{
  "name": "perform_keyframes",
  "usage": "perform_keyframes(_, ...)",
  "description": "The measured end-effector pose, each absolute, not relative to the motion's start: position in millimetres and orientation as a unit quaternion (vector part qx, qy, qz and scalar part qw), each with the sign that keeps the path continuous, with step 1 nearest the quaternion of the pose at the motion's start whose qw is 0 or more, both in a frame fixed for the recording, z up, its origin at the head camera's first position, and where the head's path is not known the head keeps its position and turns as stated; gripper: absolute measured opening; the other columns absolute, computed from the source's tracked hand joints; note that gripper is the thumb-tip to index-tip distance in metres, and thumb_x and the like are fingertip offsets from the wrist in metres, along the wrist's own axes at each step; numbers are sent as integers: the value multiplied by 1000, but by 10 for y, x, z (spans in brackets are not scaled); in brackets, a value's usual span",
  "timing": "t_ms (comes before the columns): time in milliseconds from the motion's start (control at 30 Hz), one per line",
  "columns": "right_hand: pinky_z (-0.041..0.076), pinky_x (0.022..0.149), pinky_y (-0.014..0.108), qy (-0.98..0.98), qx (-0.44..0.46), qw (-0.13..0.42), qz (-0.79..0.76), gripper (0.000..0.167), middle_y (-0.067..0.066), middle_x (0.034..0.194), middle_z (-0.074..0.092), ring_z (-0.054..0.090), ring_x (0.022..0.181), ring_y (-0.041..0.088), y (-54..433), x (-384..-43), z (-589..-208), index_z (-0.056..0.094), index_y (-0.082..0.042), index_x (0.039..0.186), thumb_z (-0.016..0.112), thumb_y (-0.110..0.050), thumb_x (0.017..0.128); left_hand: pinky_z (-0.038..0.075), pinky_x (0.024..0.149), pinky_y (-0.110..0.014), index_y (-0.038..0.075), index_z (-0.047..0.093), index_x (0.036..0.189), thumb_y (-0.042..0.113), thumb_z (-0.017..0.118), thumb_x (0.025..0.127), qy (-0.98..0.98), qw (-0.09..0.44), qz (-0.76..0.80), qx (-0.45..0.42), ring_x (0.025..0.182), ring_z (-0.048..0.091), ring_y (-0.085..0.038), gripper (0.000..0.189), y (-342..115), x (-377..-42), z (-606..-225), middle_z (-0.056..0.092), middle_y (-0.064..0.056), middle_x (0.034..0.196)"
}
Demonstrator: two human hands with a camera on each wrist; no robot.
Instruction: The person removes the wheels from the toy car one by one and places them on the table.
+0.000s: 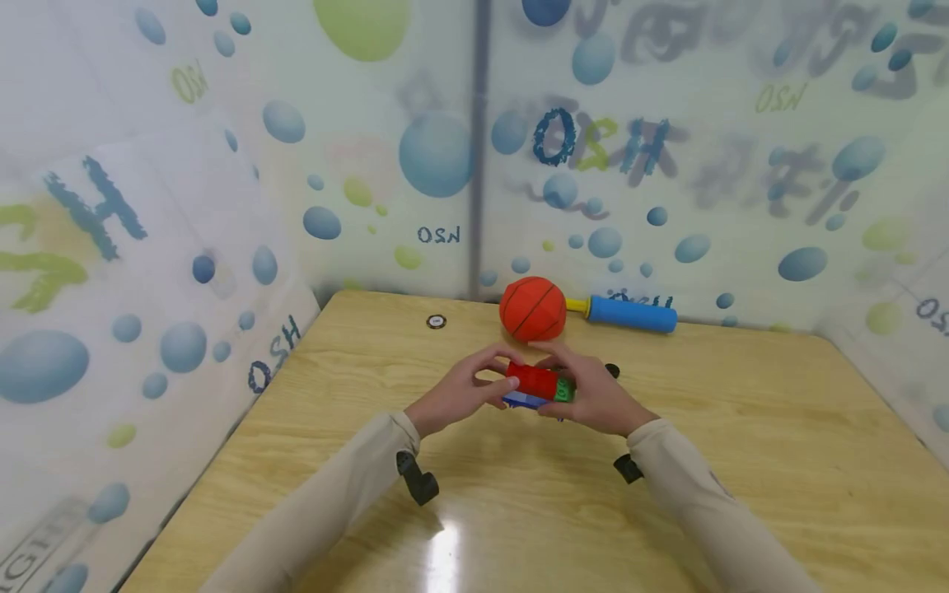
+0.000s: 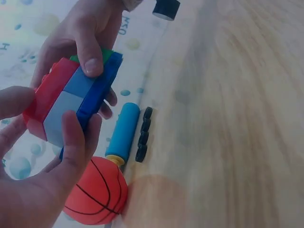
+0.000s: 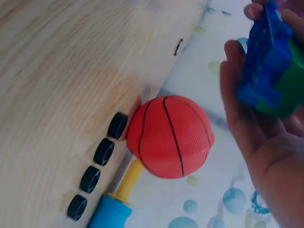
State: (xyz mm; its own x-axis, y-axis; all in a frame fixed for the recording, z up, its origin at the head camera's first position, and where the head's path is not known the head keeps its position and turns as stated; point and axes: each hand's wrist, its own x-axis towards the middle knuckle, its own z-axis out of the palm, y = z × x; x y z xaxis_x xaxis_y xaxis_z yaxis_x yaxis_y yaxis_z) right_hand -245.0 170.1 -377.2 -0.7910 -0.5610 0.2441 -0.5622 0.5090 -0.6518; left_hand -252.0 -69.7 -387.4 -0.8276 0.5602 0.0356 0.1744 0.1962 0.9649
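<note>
Both hands hold one stack of toy building blocks just above the table, in front of the ball. Its red brick (image 1: 532, 380) lies over a pale grey block (image 2: 61, 116) and a light blue block (image 2: 78, 84). A dark blue base (image 3: 266, 57) is on the other side, and a green brick (image 1: 563, 389) forms the right end. My left hand (image 1: 452, 397) grips the left end between thumb and fingers. Around the green end curls my right hand (image 1: 599, 399), its thumb pressed on the blocks in the left wrist view. The fingers partly hide the stack.
Behind the hands sits an orange-red toy basketball (image 1: 532, 309). A blue pump (image 1: 632, 314) with a yellow end lies beside it. Several black wheels (image 3: 97, 152) stand in a row near the ball. A small round disc (image 1: 436, 322) lies back left. Patterned walls edge the table.
</note>
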Motion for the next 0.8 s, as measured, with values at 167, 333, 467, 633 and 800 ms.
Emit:
perform_keyframes(167,61,85,44,-869,315,27,379,54,13,126,70,71,105,30,1790,-2422,-3825,60,-6,135,80,-10,84,56,94,-57,17,53,130,17,60,101,742,150,617,215,102,71,-39,30,-763,-2479,-3929,52,-17,136)
perform_keyframes(333,60,85,49,-883,298,60,358,54,11,126,70,66,105,27,1813,-2416,-3846,63,-8,133,82,-10,82,54,96,-58,15,51,135,12,59,101,730,171,619,234,106,70,-38,36,-789,-2518,-3921,51,-20,136)
perform_keyframes(467,60,79,48,-890,285,67,350,53,10,122,71,63,97,21,1827,-2402,-3853,65,-9,131,83,-9,81,57,93,-52,18,51,140,1,57,99,750,180,585,251,107,70,-33,45,-819,-2545,-3911,54,-18,136)
perform_keyframes(633,59,74,40,-889,299,66,341,51,10,118,73,62,92,19,1838,-2391,-3859,67,-9,128,84,-10,80,57,97,-45,19,55,137,-1,62,96,813,116,493,288,119,66,-30,46,-822,-2546,-3945,61,-9,137)
perform_keyframes(800,58,75,31,-894,314,35,317,52,7,118,73,64,94,16,1884,-2376,-3909,67,-11,129,84,-9,79,56,96,-48,21,57,133,6,65,95,850,81,418,311,123,65,-27,41,-809,-2522,-3997,66,-5,134)
